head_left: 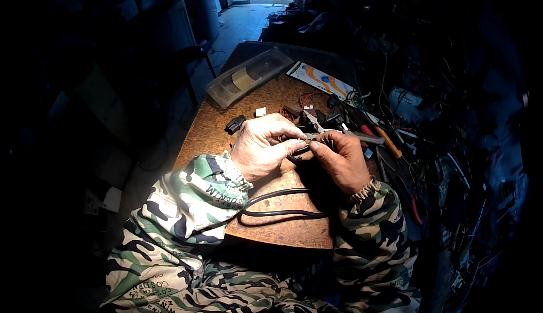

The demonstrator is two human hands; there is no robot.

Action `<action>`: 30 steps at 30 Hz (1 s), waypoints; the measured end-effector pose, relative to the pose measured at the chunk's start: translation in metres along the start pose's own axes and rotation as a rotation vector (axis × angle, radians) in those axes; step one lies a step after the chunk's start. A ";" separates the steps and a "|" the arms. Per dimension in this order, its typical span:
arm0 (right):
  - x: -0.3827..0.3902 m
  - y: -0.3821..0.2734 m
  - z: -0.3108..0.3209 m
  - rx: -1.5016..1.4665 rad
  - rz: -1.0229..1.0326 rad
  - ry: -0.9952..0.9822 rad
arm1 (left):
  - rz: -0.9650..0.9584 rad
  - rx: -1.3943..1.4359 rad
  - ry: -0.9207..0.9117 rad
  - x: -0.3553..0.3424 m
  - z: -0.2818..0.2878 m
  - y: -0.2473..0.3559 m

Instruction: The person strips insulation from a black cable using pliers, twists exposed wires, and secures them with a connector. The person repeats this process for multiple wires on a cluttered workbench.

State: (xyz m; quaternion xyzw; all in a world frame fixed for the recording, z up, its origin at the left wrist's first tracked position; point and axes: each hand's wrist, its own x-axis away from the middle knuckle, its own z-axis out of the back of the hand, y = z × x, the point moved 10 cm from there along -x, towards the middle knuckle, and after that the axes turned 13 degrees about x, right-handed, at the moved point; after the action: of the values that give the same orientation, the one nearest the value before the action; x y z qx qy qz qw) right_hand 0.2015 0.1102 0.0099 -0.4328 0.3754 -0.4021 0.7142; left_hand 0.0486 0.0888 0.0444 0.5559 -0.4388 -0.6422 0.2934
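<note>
My left hand (261, 148) and my right hand (342, 157) meet over the wooden table, fingertips almost touching. Both pinch at a tiny brass-coloured piece (308, 141), largely covered by the fingers, so its kind does not show. A black cable (280, 213) lies in a loop below the hands; whether it joins the pinched piece is hidden. Just beyond my left hand sit a black plug connector (235, 124) and a small white connector (260, 111). Grey-handled pliers (367, 138) lie behind my right fingers.
A clear plastic tray (226, 89) stands at the table's far left, beside a white and orange card (322, 79). Brown connectors (293, 109), loose wires, and a tool with an orange handle (389, 143) crowd the right side. Red-handled pliers (416, 208) lie at the right edge.
</note>
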 end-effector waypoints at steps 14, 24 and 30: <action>0.001 -0.001 0.002 0.167 -0.007 0.022 | 0.002 -0.261 0.028 -0.001 0.000 0.002; -0.001 0.000 -0.006 -0.005 -0.030 -0.041 | 0.294 -0.005 0.118 0.003 0.020 -0.022; -0.001 -0.002 -0.005 -0.022 -0.016 -0.007 | 0.226 -0.120 0.017 0.001 0.013 -0.008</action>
State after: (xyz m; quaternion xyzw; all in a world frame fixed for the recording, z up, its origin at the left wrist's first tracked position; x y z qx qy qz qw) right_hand 0.1961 0.1093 0.0107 -0.4448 0.3739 -0.4022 0.7075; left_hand 0.0367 0.0948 0.0370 0.4899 -0.4569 -0.6253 0.4004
